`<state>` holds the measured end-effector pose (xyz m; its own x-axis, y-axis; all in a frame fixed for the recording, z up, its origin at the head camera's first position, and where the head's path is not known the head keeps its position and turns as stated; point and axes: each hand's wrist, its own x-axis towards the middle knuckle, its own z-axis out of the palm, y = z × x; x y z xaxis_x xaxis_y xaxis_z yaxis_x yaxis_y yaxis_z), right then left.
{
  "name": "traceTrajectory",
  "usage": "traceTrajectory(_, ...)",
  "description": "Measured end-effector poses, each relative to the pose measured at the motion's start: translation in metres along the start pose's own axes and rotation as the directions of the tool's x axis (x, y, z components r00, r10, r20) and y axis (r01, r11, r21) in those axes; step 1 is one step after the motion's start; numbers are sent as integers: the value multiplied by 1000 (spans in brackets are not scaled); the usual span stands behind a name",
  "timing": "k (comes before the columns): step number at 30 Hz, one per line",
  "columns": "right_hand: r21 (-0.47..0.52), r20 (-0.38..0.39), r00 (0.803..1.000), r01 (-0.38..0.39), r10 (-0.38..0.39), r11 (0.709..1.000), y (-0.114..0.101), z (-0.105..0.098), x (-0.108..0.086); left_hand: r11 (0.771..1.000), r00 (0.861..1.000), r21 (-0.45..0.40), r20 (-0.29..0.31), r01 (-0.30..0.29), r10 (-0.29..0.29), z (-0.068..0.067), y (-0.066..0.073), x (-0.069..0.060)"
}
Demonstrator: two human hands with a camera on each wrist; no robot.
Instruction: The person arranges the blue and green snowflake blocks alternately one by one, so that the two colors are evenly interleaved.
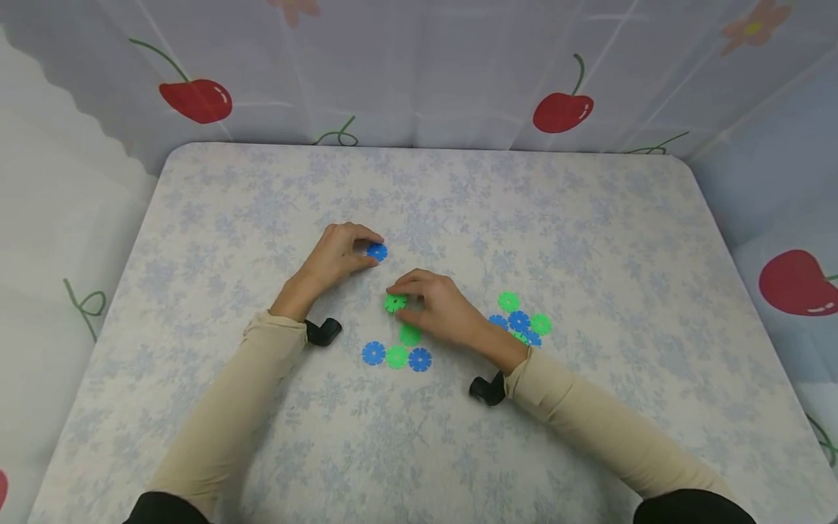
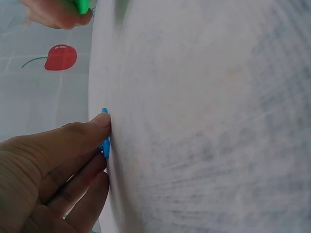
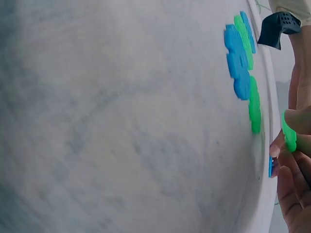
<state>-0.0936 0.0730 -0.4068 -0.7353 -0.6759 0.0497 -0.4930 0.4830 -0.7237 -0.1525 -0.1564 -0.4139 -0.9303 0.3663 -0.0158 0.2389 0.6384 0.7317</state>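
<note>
Between the thumb and fingers of my left hand [image 1: 335, 256] a flat blue snowflake disc [image 1: 377, 252], notched at its rim, is pinched at the tabletop; the left wrist view shows that blue disc [image 2: 106, 148] edge-on against the surface. My right hand [image 1: 440, 306], lower and to the right, pinches a green snowflake disc [image 1: 395, 303], seen tilted in the right wrist view. Just below the right hand lie a green disc [image 1: 410, 335] and a row of a blue disc [image 1: 374, 353], a green disc [image 1: 396, 357] and another blue disc [image 1: 420, 359].
Right of the right hand lies a loose group of several blue discs [image 1: 519, 321] and green discs [image 1: 508, 301], partly hidden by the forearm. The floral-patterned table [image 1: 589, 240] is backed by a cherry-print curtain [image 1: 419, 73]. Black wrist devices [image 1: 324, 332] sit under both wrists.
</note>
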Motion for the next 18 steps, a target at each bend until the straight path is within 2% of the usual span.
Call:
traceTrajectory(10,14,-138,984,-114,115,993,10,-12,18,1000,1000,5,-4,28,-28,-1,2,2)
traceTrajectory(18,9,-152,976,-156,156,988,19,-18,35,1000,999,9,-30,15,-15,0,1,2)
